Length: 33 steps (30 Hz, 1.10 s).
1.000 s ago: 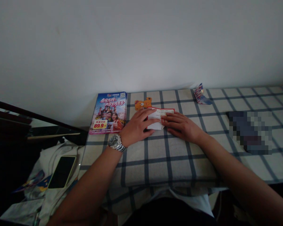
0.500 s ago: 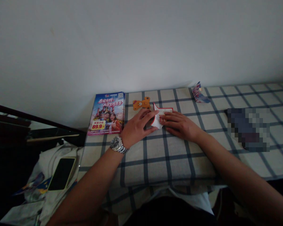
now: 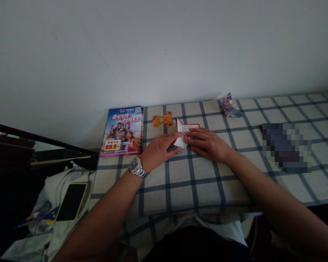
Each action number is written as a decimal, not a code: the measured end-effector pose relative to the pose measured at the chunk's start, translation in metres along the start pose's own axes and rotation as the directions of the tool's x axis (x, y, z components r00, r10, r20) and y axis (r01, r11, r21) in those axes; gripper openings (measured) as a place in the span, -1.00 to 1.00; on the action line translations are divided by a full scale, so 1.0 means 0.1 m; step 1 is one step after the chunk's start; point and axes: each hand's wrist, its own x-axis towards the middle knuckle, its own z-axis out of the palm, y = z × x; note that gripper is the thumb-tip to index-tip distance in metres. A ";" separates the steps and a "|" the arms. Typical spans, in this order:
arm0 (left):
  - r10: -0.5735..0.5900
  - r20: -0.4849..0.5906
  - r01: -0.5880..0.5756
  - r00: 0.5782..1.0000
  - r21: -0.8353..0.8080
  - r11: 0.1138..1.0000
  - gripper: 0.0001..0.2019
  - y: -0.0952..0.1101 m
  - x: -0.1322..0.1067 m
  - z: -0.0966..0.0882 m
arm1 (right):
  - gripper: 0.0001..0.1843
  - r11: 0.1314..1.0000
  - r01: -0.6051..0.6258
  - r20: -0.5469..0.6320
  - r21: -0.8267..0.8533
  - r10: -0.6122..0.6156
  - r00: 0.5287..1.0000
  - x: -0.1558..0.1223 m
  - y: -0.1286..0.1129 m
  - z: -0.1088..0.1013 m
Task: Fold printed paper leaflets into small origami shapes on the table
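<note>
Between my hands, a small folded sheet of paper [image 3: 182, 128], white with red edges and printed lines, lies on the checked tablecloth. My left hand [image 3: 161, 147], with a metal watch [image 3: 136, 166] on the wrist, has its thumb and fingers closed on the paper's left side. My right hand [image 3: 209, 145] lies over the paper's right part, fingers stretched out and pressing it down. The fingers hide part of the folds. Just beyond my left hand is a flat brown teddy bear cutout [image 3: 163, 119].
A stack of printed flyers [image 3: 122, 133] lies at the left of the table. Near the wall stands a folded piece of printed paper [image 3: 229, 107]. A blurred-out dark item [image 3: 287, 149] is on the right. Below left, a phone [image 3: 71, 202] rests on white bags.
My left fingers have drawn together and lowered on the paper's fold. The right hand stays nearly in place, and the whole view has shifted slightly.
</note>
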 end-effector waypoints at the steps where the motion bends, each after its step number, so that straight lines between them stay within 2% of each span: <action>1: -0.001 0.001 0.001 1.000 0.002 1.000 -0.48 0.00 0.00 0.01 | -0.51 1.000 0.001 -0.004 0.002 -0.001 1.000 0.00 0.00 0.00; 5: 0.004 -0.005 -0.004 1.000 -0.009 1.000 -0.50 0.00 0.00 0.01 | -0.51 1.000 0.011 -0.016 0.001 -0.011 1.000 0.01 0.00 -0.01; 7: 0.033 -0.041 -0.033 0.999 0.000 0.999 -0.54 0.01 0.01 -0.01 | -0.51 1.000 0.015 -0.017 -0.002 -0.016 1.000 0.02 -0.01 -0.01; 11: 0.080 -0.171 -0.058 0.982 0.129 0.990 -0.76 0.02 0.02 -0.07 | -0.50 1.000 0.017 -0.020 0.005 -0.017 1.000 0.02 -0.01 -0.01; 13: 0.107 -0.173 -0.074 0.979 0.186 0.980 -0.85 0.03 0.03 -0.10 | -0.51 1.000 0.012 -0.019 0.007 -0.012 1.000 0.02 -0.01 -0.02; 18: 0.150 -0.145 -0.113 0.978 0.237 0.965 -0.88 0.02 0.04 -0.10 | -0.55 1.000 0.004 -0.011 -0.013 -0.004 1.000 0.03 -0.03 -0.04; 22: 0.228 -0.008 -0.224 0.974 0.164 0.961 -0.85 -0.04 0.03 -0.04 | -0.56 1.000 0.007 -0.016 -0.025 -0.008 1.000 0.02 -0.02 -0.03; 24: 0.211 0.052 -0.216 0.976 0.120 0.969 -0.80 -0.07 0.02 -0.01 | -0.55 1.000 0.004 -0.020 -0.022 -0.005 1.000 0.01 -0.02 -0.03; 27: 0.194 0.084 -0.202 0.977 0.092 0.975 -0.73 -0.11 -0.01 0.01 | -0.55 1.000 -0.003 -0.019 -0.012 0.003 1.000 0.02 -0.02 -0.03; 33: 0.205 0.141 -0.223 0.969 0.121 0.967 -0.57 -0.11 -0.03 -0.03 | -0.54 1.000 -0.001 -0.021 -0.001 0.001 1.000 0.03 -0.04 -0.04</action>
